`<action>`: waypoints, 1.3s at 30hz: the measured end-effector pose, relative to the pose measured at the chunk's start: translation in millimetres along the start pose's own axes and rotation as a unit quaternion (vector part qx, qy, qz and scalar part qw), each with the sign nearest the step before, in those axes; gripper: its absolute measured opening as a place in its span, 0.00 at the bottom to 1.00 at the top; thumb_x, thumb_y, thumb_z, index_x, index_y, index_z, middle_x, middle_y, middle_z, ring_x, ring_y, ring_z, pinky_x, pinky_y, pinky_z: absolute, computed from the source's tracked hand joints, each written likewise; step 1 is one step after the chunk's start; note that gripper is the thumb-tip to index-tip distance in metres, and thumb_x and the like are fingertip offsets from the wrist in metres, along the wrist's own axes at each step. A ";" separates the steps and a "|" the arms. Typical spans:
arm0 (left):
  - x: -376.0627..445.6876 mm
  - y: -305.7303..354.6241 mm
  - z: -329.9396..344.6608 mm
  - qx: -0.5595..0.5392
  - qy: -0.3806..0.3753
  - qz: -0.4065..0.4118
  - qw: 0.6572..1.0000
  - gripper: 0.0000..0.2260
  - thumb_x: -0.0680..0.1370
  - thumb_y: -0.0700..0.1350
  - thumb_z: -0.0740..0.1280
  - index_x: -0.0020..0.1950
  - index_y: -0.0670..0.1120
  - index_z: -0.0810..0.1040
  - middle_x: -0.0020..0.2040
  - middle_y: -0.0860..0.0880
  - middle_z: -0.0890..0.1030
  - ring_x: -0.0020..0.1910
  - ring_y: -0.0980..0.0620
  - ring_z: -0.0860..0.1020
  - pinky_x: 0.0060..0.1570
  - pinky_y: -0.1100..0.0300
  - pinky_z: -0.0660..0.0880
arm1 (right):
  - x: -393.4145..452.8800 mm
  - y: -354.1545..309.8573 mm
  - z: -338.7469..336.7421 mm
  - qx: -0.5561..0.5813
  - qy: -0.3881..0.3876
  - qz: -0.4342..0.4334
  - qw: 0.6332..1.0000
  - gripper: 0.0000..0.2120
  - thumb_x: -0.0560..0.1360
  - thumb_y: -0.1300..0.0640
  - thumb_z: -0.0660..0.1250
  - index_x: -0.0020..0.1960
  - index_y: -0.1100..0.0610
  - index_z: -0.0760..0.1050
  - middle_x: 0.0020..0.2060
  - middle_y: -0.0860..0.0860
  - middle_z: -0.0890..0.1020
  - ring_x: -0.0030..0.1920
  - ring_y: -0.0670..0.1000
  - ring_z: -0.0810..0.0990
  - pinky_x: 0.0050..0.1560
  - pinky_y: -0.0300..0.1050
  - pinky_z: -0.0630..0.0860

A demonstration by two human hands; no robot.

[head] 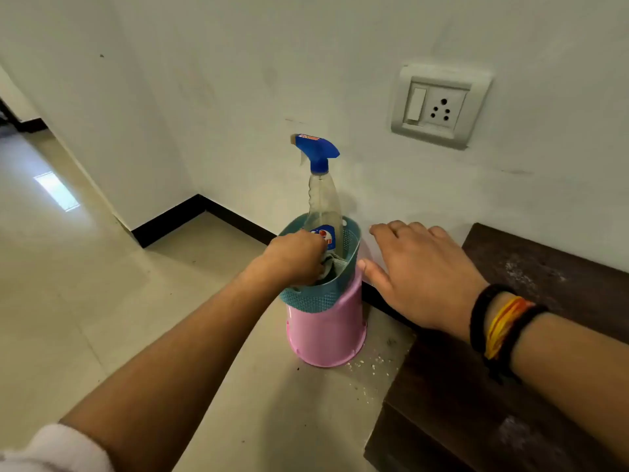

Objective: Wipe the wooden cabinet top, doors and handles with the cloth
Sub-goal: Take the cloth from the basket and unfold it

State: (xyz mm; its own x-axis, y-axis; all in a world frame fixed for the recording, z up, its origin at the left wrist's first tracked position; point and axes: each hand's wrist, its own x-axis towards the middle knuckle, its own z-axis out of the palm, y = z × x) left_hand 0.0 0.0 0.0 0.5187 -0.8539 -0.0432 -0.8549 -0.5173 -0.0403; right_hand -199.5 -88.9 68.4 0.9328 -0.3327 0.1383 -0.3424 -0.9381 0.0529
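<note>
Cloth (332,264) sits in the teal basket (320,294) atop the pink bucket (326,335), left of the cabinet (531,267). Left hand (296,257) is in there, prob pinching the cloth, fingers hidden. Right hand (422,277) hovers beside, spread, empty. Pull goes up, then right.

Spray bottle (323,212) label unreadable

Left hand (299,257) fingertips hidden inside the basket (316,296); grip on the cloth (332,264) there unclear. Bottle (323,206) base hidden behind basket rim, label half covered. Cabinet (531,267), right of basket, cut off by frame edges.
</note>
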 end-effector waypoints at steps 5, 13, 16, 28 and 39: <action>4.5 0.8 2.0 -0.093 0.006 -0.058 0.994 0.11 0.76 0.49 0.68 0.54 0.45 0.82 0.48 0.47 0.84 0.41 0.49 0.81 0.44 0.53 0.82 | -1.5 3.4 -1.9 0.013 0.006 -0.010 1.000 0.24 0.81 0.40 0.52 0.69 0.54 0.66 0.62 0.53 0.76 0.61 0.56 0.75 0.61 0.54 0.71; -38.0 10.8 -121.6 -0.225 0.198 0.005 0.954 0.08 0.72 0.43 0.66 0.45 0.49 0.84 0.36 0.53 0.82 0.36 0.56 0.78 0.41 0.61 0.76 | 1.1 14.2 -43.5 0.121 0.058 0.012 0.991 0.31 0.78 0.38 0.61 0.73 0.54 0.62 0.65 0.55 0.76 0.62 0.57 0.76 0.63 0.55 0.72; -64.6 40.1 -178.5 -0.339 0.172 0.082 0.921 0.10 0.71 0.43 0.64 0.45 0.49 0.85 0.35 0.49 0.83 0.33 0.56 0.79 0.37 0.62 0.76 | -9.6 26.9 -78.3 0.295 0.113 0.038 0.948 0.28 0.75 0.41 0.69 0.70 0.52 0.68 0.59 0.52 0.80 0.58 0.54 0.80 0.58 0.51 0.76; -136.8 187.6 -164.5 -0.646 0.060 0.050 0.759 0.18 0.78 0.53 0.70 0.63 0.46 0.76 0.54 0.42 0.84 0.47 0.46 0.84 0.42 0.53 0.81 | -125.6 78.3 -145.2 0.620 0.101 0.220 0.746 0.18 0.79 0.43 0.65 0.56 0.56 0.79 0.47 0.53 0.87 0.47 0.56 0.87 0.55 0.58 0.82; -151.1 240.6 -185.2 -0.872 -0.080 -0.063 0.479 0.22 0.74 0.43 0.60 0.65 0.34 0.76 0.51 0.35 0.78 0.48 0.38 0.76 0.59 0.43 0.74 | -185.0 91.9 -171.5 0.606 0.080 0.202 0.765 0.09 0.80 0.50 0.65 0.57 0.50 0.80 0.49 0.50 0.85 0.43 0.47 0.83 0.39 0.43 0.81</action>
State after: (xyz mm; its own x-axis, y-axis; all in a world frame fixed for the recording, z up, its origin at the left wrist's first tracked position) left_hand -286.3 -6.2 181.7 0.4422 -0.8663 -0.2324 0.5458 0.0542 0.8362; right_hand -422.8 -97.0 217.3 0.7200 -0.6935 0.0263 -0.1527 -0.1953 -0.9688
